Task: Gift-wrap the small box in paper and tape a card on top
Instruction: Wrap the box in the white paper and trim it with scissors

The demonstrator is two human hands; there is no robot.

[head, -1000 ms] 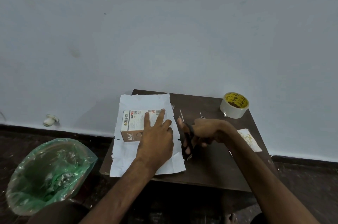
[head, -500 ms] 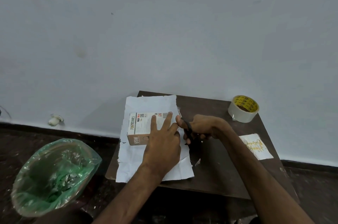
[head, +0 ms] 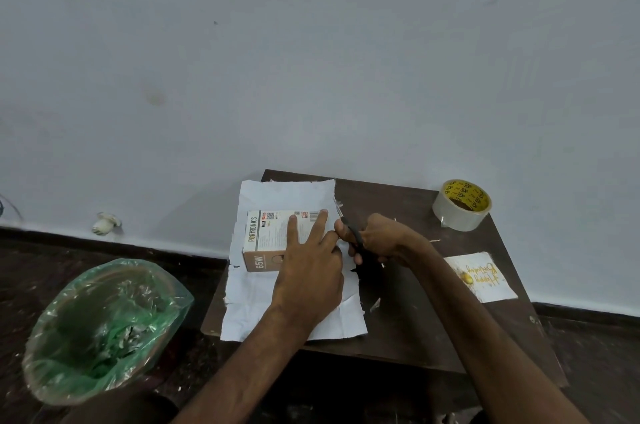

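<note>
The box (head: pixel 273 238) lies flat just below the middle of the frame, bare, on a sheet of white paper (head: pixel 287 196) spread over the left part of the dark counter (head: pixel 398 319). The left hand (head: pixel 308 271) rests over the box's right end with two fingers (head: pixel 292 226) straight along its top. Its grip is wide and holds nothing; it looks meant to pin box and sheet so that neither slides. Just to the right, the right hand (head: pixel 377 238) has its grip curled round the black handles of the scissors (head: pixel 356 240). The blades point up the frame along the paper's right edge, apparently trimming the sheet to suit the box. A few scraps (head: pixel 375 304) lie on the counter near that edge. The tape roll (head: pixel 462 205) stands at the counter's upper right corner and the card (head: pixel 481 276) with yellow lettering lies at its right edge. Both are well apart from the paper, likely parked clear of the cutting until needed. A bin (head: pixel 100 326) lined with a green bag sits on the floor at lower left, beside the counter and handy for offcuts.
</note>
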